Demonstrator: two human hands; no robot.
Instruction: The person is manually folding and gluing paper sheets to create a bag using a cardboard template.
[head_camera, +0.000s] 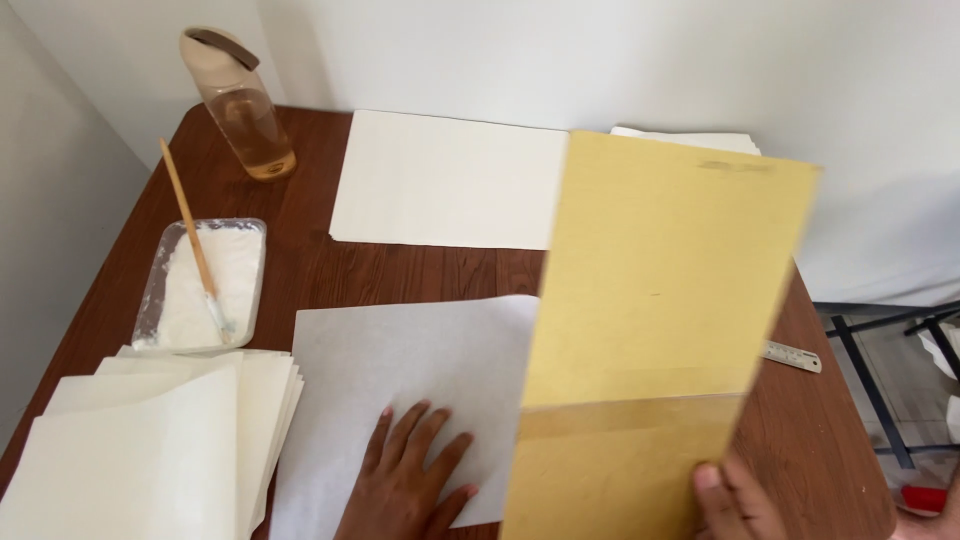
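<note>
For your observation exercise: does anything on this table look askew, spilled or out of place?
Little stands out. The brush lies propped across the white paste tray, handle jutting past its rim. The metal ruler is partly hidden behind the yellow board raised by the right hand. The left hand presses the white sheet flat.

Yellow-brown card sheet raised, tilted, overlapping flat white paper beneath.

The left hand lies flat with fingers spread, while the right hand pinches upward, thumb showing.
</note>
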